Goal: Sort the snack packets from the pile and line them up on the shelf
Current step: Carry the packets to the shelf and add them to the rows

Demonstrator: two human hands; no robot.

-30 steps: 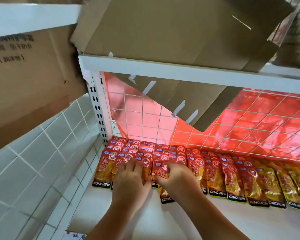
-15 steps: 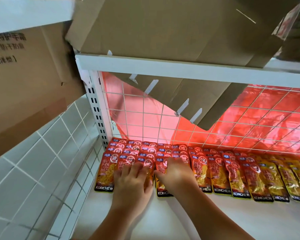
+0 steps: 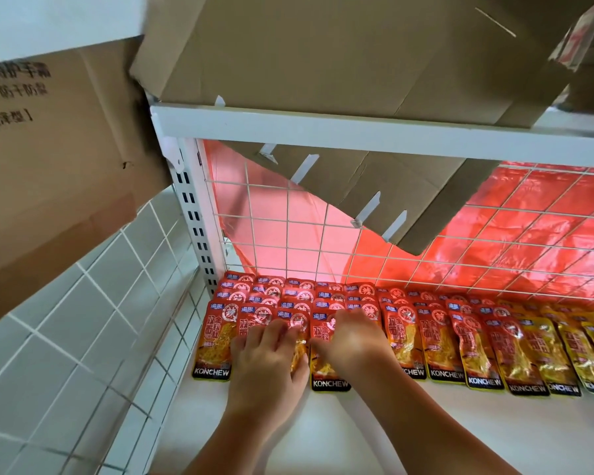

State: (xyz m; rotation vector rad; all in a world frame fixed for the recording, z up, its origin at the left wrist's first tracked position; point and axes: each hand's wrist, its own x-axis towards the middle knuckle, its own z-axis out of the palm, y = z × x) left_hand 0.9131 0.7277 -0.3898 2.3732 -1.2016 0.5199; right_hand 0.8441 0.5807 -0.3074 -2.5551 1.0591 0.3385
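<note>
Pushed back since a second ago, the front packet (image 3: pixel 330 382) nearly joins the row (image 3: pixel 443 341) right of the post (image 3: pixel 194 217); left hand (image 3: pixel 266 358) and right hand (image 3: pixel 354 344) press on the row, fingers flat.

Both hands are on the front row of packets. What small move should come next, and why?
Probably slide the packet under the right hand a little backward. Its KONCHEW edge sits nearer the shelf front than those of the neighbours, so the row is not yet even. The left hand, flat beside it, could steady the others.
</note>
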